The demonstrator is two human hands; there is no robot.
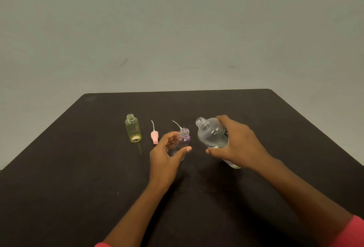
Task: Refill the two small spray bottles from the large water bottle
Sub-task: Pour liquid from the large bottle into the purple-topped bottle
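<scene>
Both hands are seen at the centre of the frame, over a dark table (78, 168). The left hand (167, 154) is curled round a small clear spray bottle (184, 138), and the right hand (238, 144) is wrapped round the large water bottle (211, 134).

The large water bottle is held tilted, with its uncapped neck turned to the upper left, just right of the small bottle's mouth and apart from it. Clear water is seen in its lower part, beside a white label. The clear spray bottle is kept upright and uncapped; whether any liquid is in it cannot be told. A purple spray head (188, 139) with a thin white tube is glimpsed just behind it. Further left, a yellow spray bottle (133, 129) is stood upright on the table, uncapped, with only a pale patch seen at its bottom. Between the two small bottles a pink spray head (154, 137) is laid on the table, its tube pointed towards the top of the frame.

The left thumb is laid across the front of the clear bottle, and the fingers are bent round its left side. The right fingers are spread over the large bottle's upper side, with the thumb stretched out below it.
</scene>
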